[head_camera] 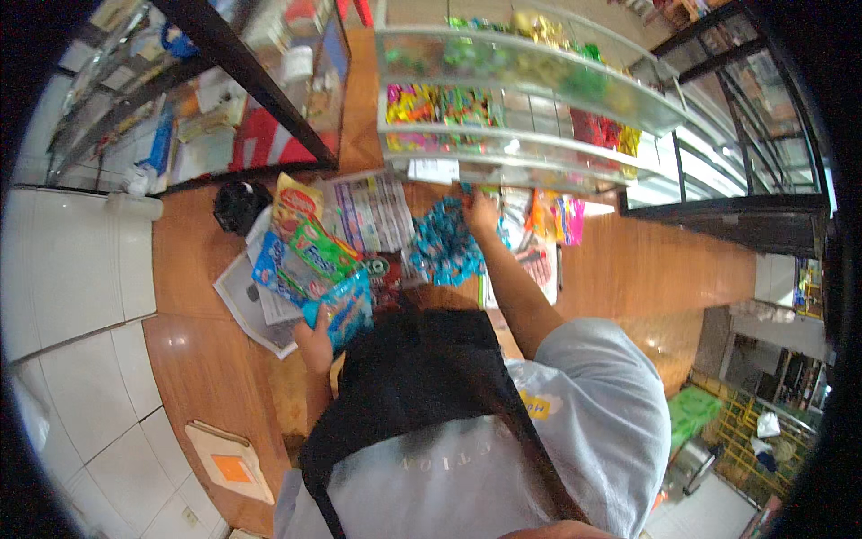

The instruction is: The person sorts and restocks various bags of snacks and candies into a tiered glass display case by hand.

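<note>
A pile of small blue-wrapped candies lies on the wooden counter. My right hand reaches to the pile's upper right side; its fingertips are blurred, and whether they hold a candy cannot be told. My left hand grips the lower edge of a blue plastic candy bag. Beyond that bag lie a green candy bag, a yellow and red bag and another blue bag, overlapping one another. A dark red bag lies between the held bag and the candy pile.
Behind the pile stands a glass display case with colourful wrapped sweets. Newspaper and printed sheets lie on the counter. An orange and pink bag is at the right, a black plastic bundle at the left.
</note>
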`<state>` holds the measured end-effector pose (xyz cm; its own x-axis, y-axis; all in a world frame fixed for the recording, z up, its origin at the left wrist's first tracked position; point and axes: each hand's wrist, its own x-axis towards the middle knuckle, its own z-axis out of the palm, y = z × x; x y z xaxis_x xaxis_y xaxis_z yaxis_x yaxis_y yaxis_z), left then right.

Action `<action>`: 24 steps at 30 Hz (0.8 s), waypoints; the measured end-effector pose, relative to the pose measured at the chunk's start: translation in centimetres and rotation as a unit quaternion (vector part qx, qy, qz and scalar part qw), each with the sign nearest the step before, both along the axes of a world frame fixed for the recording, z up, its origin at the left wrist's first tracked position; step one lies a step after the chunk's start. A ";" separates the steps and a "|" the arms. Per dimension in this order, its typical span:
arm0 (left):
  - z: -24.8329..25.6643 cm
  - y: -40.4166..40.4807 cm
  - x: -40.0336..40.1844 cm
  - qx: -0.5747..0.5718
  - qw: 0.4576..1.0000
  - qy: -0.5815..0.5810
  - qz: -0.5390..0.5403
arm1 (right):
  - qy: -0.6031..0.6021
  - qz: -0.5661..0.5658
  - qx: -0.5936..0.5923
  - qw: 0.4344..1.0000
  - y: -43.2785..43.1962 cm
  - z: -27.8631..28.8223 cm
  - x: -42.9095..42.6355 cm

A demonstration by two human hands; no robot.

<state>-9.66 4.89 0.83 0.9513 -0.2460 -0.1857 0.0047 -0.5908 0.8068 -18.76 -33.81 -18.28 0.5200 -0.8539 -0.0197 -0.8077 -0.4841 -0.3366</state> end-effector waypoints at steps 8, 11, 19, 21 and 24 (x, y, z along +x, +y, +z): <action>-3.5 2.6 -0.5 0.002 0.999 0.009 0.038 | -0.120 0.062 -0.056 0.989 2.1 5.9 0.9; -3.1 1.3 0.5 -0.013 1.000 0.003 0.025 | -0.275 0.169 -0.115 0.939 2.1 12.6 1.6; -1.9 -0.7 3.1 -0.061 0.996 -0.051 -0.032 | -0.565 0.221 -0.313 0.730 -1.3 38.4 11.5; 0.6 -2.1 3.4 -0.085 0.995 -0.039 -0.028 | -0.561 0.210 -0.298 0.743 -3.5 38.5 14.9; 0.8 -2.1 3.5 -0.081 0.995 -0.061 -0.025 | -0.511 0.207 -0.278 0.787 -3.5 35.7 16.4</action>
